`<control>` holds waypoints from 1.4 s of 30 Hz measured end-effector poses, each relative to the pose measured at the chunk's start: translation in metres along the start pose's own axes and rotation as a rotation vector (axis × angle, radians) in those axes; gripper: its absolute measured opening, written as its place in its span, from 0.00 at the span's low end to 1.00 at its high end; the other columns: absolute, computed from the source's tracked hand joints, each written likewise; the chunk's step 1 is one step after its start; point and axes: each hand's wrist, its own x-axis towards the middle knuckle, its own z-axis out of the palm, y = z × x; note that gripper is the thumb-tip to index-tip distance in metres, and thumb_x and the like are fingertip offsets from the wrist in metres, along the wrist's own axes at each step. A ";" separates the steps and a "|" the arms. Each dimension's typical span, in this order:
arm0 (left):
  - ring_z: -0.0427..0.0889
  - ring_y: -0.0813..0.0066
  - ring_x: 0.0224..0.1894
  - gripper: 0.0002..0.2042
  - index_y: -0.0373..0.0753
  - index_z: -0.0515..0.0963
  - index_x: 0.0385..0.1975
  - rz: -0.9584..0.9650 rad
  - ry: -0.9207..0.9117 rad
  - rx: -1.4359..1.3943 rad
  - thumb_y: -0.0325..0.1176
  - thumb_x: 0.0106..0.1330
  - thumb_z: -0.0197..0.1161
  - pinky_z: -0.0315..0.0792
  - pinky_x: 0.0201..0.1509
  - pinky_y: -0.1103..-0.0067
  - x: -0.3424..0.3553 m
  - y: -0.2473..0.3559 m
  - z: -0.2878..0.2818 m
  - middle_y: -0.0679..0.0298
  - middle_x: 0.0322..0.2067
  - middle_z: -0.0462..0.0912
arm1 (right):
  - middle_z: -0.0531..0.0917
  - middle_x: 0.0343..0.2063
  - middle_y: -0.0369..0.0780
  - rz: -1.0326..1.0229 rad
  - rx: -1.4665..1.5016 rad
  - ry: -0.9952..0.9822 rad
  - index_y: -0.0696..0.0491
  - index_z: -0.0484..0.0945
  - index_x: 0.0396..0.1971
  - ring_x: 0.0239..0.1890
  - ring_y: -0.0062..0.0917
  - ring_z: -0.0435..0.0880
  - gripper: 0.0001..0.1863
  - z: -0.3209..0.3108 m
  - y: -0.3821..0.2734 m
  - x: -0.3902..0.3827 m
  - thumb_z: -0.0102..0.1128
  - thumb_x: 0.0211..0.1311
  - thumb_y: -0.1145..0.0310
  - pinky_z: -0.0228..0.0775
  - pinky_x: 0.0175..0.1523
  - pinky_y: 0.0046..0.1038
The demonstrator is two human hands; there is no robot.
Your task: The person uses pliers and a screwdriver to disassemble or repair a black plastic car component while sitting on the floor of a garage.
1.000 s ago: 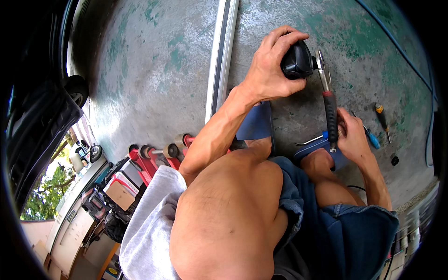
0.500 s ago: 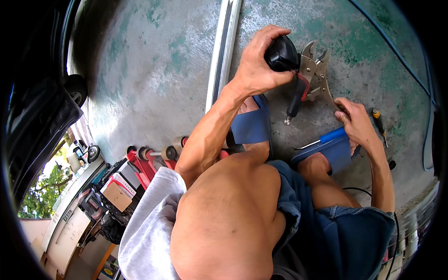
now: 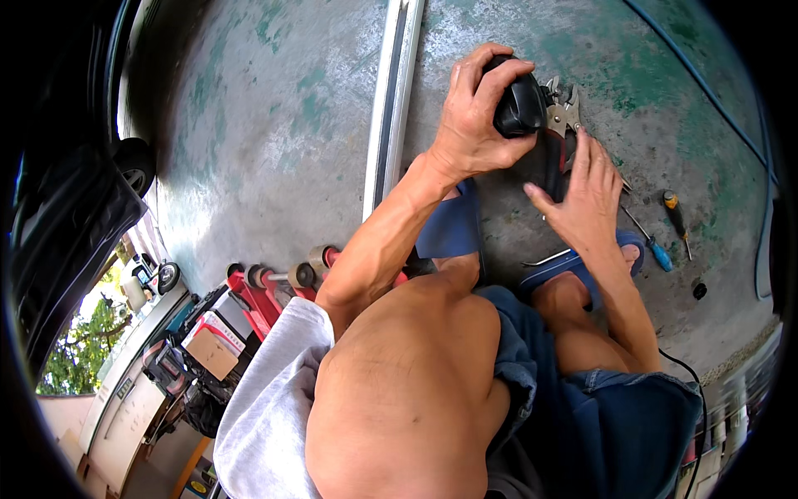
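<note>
My left hand (image 3: 478, 125) is wrapped around a rounded, glossy black part (image 3: 520, 106) above the floor. Below that part is a dark shaft with a red edge (image 3: 552, 158), blurred; whether it is joined to the part I cannot tell. My right hand (image 3: 588, 191) is close beside it, fingers stretched and thumb apart. Just past those fingertips are metal locking pliers (image 3: 567, 115), partly hidden behind the black part. A hooked tool (image 3: 549, 259) lies by my right sandal, mostly covered by my right arm and foot.
Right of my hands lie a yellow-and-black screwdriver (image 3: 675, 220) and a blue-handled tool (image 3: 661, 254). A blue hose (image 3: 694, 79) curves along the right. A metal rail (image 3: 392, 100) crosses the floor. Red wheeled equipment (image 3: 249, 295) stands at left, below a black vehicle (image 3: 75, 183).
My right hand has let go of the pliers' handle and moved up and left, opening beside the dark shaft. The black part has shifted slightly right in my left hand.
</note>
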 end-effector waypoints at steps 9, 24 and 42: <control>0.75 0.49 0.58 0.44 0.35 0.73 0.60 0.178 0.075 0.018 0.29 0.31 0.79 0.74 0.60 0.64 0.015 0.026 -0.012 0.47 0.57 0.74 | 0.64 0.67 0.48 0.257 -0.283 -0.266 0.55 0.53 0.74 0.72 0.44 0.61 0.58 0.001 -0.013 0.007 0.77 0.46 0.52 0.55 0.68 0.62; 0.81 0.54 0.50 0.48 0.33 0.67 0.66 -0.006 0.133 0.031 0.31 0.37 0.79 0.75 0.56 0.67 0.010 0.035 -0.037 0.52 0.50 0.78 | 0.73 0.58 0.51 0.436 -0.146 -0.342 0.58 0.65 0.67 0.63 0.48 0.72 0.43 -0.039 0.018 0.033 0.67 0.51 0.57 0.62 0.64 0.58; 0.86 0.51 0.49 0.32 0.29 0.70 0.62 -1.097 0.088 -1.449 0.49 0.67 0.56 0.83 0.53 0.60 0.014 0.041 -0.027 0.46 0.49 0.83 | 0.63 0.67 0.57 0.486 2.294 -0.348 0.63 0.46 0.75 0.72 0.48 0.61 0.56 -0.073 0.067 0.004 0.63 0.56 0.46 0.63 0.68 0.60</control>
